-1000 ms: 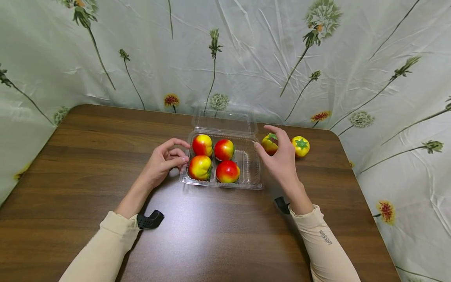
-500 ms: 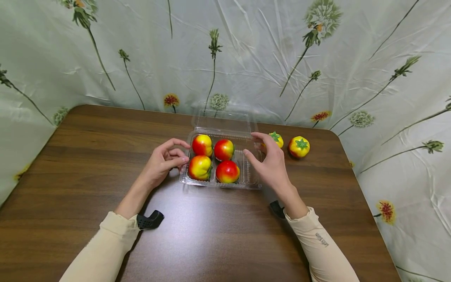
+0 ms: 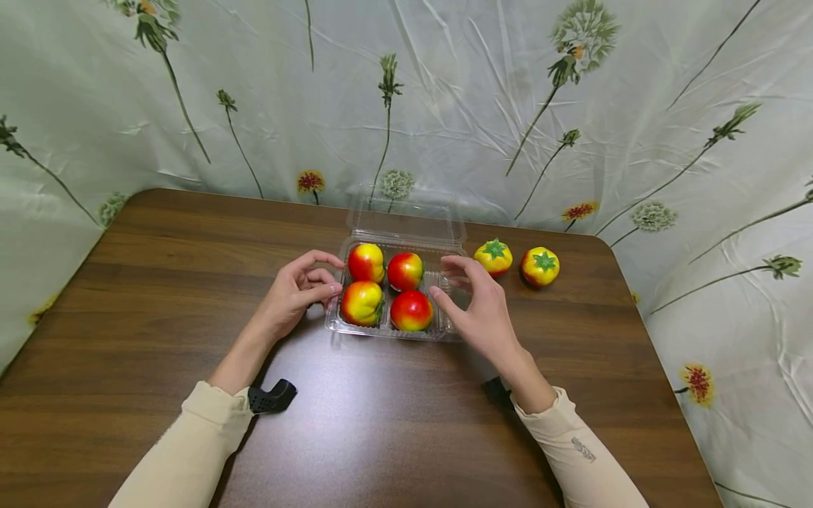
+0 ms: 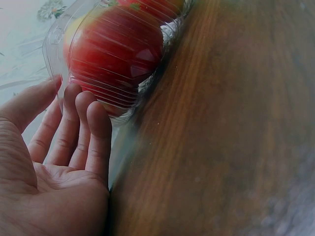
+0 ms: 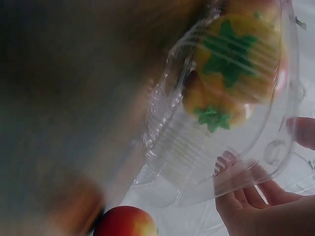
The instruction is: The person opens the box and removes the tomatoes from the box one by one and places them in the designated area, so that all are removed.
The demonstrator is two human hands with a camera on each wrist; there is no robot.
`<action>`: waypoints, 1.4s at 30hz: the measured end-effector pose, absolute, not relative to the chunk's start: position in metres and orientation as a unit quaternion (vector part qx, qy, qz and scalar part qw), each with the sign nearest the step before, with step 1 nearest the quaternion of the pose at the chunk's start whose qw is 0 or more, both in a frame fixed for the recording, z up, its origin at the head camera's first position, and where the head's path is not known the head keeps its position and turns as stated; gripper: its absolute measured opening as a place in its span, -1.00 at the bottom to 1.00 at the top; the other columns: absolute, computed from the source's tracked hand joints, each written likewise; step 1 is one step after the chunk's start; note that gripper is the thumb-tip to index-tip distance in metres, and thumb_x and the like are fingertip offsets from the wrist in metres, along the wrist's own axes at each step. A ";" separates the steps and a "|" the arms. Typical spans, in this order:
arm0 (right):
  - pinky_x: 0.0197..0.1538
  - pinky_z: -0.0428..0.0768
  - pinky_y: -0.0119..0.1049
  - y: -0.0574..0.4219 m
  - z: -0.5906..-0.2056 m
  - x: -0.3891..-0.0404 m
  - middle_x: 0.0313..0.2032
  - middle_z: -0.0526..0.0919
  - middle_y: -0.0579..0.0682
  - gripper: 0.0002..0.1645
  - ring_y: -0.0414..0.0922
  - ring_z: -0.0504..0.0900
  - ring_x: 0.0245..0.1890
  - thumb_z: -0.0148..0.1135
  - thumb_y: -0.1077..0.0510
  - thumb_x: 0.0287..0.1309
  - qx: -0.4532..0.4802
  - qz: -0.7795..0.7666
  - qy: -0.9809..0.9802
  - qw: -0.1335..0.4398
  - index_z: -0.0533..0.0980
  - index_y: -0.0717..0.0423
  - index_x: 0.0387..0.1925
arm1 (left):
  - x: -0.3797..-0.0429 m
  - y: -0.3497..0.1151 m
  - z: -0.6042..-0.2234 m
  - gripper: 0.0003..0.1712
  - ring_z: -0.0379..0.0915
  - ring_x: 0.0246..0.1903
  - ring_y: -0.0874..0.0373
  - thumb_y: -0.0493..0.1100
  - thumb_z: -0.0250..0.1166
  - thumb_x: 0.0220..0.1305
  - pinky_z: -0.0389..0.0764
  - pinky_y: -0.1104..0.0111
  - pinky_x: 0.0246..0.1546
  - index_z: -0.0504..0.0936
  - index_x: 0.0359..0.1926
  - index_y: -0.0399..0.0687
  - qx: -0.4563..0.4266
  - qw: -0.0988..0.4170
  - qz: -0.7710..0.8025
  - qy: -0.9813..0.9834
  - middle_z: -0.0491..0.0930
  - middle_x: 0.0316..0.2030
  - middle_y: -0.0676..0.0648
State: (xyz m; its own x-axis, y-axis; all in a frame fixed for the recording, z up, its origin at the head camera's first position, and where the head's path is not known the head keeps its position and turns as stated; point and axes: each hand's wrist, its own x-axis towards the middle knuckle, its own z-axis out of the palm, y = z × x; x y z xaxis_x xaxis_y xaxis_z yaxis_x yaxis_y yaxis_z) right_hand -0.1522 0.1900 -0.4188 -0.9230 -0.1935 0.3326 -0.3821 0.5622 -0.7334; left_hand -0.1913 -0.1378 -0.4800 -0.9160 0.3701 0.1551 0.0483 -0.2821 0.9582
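Ribbed clear plastic box [image 3: 394,334] cradles glossy fruits [image 3: 411,310]

Table [image 3: 121,310]: dark brown wood grain, far corners rounded, pale glare [image 3: 324,430] across its near middle | Cloth [image 3: 457,141]: whitish, creased, hanging past the far edge and along both sides as I see it | Prints on it: big dandelion [image 3: 586,35] far right, red-and-yellow bloom [image 3: 697,384] nearer right, slim green stems

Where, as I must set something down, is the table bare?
Between the two sleeves, in front of the clear container; also left of the left hand. Crowded: around the container's right side: right hand, two loose fruits.
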 end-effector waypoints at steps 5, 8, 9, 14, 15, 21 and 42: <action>0.20 0.71 -0.08 0.188 -0.421 -0.146 0.10 0.68 0.11 -0.50 -0.02 0.69 0.07 0.49 0.12 0.29 0.175 0.442 -0.875 0.092 0.54 0.15 0.19 | -0.192 -0.138 -0.479 -0.63 0.50 -0.55 0.12 -0.52 0.30 0.36 0.64 0.43 -0.48 0.54 0.13 -0.24 0.178 0.100 0.779 0.593 0.70 -0.44 -0.04; 0.19 0.71 -0.09 0.186 -0.422 -0.143 0.08 0.69 0.11 -0.53 -0.07 0.69 0.06 0.48 0.11 0.30 0.183 0.446 -0.873 0.076 0.56 0.16 0.16 | -0.192 -0.139 -0.479 -0.63 0.51 -0.55 0.12 -0.52 0.29 0.36 0.64 0.43 -0.48 0.54 0.13 -0.25 0.179 0.097 0.778 0.595 0.70 -0.44 -0.05; 0.19 0.71 -0.09 0.186 -0.422 -0.143 0.08 0.69 0.11 -0.54 -0.07 0.69 0.06 0.48 0.10 0.30 0.185 0.445 -0.873 0.071 0.56 0.16 0.15 | -0.192 -0.139 -0.479 -0.63 0.51 -0.54 0.12 -0.52 0.29 0.36 0.64 0.43 -0.48 0.54 0.14 -0.25 0.179 0.097 0.777 0.595 0.70 -0.44 -0.05; 0.17 0.72 -0.08 0.182 -0.422 -0.142 0.06 0.70 0.10 -0.55 -0.07 0.70 0.06 0.47 0.07 0.32 0.189 0.444 -0.874 0.055 0.58 0.18 0.12 | -0.193 -0.139 -0.478 -0.63 0.51 -0.54 0.10 -0.51 0.29 0.37 0.64 0.42 -0.49 0.53 0.14 -0.26 0.180 0.096 0.777 0.596 0.71 -0.43 -0.04; 0.17 0.72 -0.08 0.181 -0.422 -0.142 0.05 0.70 0.09 -0.56 -0.08 0.69 0.06 0.47 0.06 0.32 0.189 0.441 -0.876 0.053 0.58 0.18 0.11 | -0.193 -0.139 -0.478 -0.63 0.51 -0.54 0.10 -0.51 0.29 0.37 0.64 0.42 -0.49 0.53 0.14 -0.26 0.181 0.096 0.776 0.596 0.71 -0.43 -0.03; 0.17 0.71 -0.09 0.180 -0.423 -0.142 0.01 0.68 -0.01 -0.58 -0.10 0.68 0.05 0.48 0.03 0.31 0.199 0.423 -0.883 0.051 0.58 0.13 0.08 | -0.195 -0.139 -0.477 -0.63 0.53 -0.54 0.15 -0.52 0.29 0.37 0.63 0.43 -0.48 0.54 0.13 -0.24 0.182 0.096 0.778 0.594 0.71 -0.43 -0.03; -0.02 0.75 -0.15 0.179 -0.436 -0.134 0.11 0.76 -0.05 -0.31 -0.08 0.77 -0.14 0.48 -0.17 0.25 0.219 0.297 -0.929 0.023 0.43 -0.04 0.28 | -0.190 -0.138 -0.481 -0.64 0.50 -0.55 0.10 -0.50 0.29 0.38 0.64 0.40 -0.48 0.54 0.13 -0.19 0.179 0.101 0.769 0.606 0.72 -0.42 -0.02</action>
State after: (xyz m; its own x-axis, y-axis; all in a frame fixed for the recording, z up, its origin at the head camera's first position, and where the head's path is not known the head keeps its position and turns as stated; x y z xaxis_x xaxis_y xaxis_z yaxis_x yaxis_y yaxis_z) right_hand -0.1342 0.1787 -0.4361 -0.9029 -0.3932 0.1736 -0.4210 0.7280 -0.5411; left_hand -0.1900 -0.1382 -0.4809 -0.9155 0.3720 0.1531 0.0619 -0.2458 0.9673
